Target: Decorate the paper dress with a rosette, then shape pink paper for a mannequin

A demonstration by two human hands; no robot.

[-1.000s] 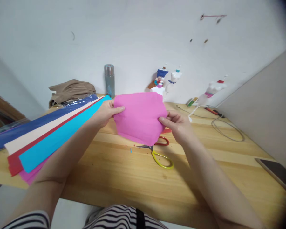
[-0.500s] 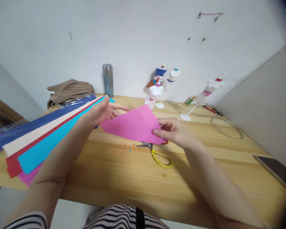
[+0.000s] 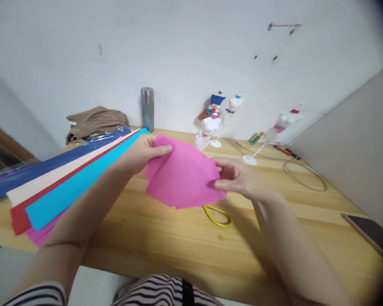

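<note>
A pink sheet of crepe-like paper (image 3: 185,174), rounded along its lower edge, is held up over the table between both hands. My left hand (image 3: 145,151) pinches its upper left corner, thumb on top. At the right edge, my right hand (image 3: 232,176) grips it between thumb and fingers. Under the sheet lies a pair of scissors; only a yellow handle loop (image 3: 218,216) shows, the rest hidden by the pink sheet. Beneath my left forearm a fan of coloured sheets (image 3: 67,189) in blue, red, pale pink and pink lies on the table.
Small white mannequin busts (image 3: 210,125) stand at the back, another bust (image 3: 285,121) to the right. A grey thermos (image 3: 147,110) and brown cloth (image 3: 97,121) are at the back left. A cable (image 3: 290,170) and a phone (image 3: 370,233) lie on the right.
My left hand, open beside the sheet before, has closed on its upper left corner. The pink sheet is spread wider and now hides the scissor blades.
</note>
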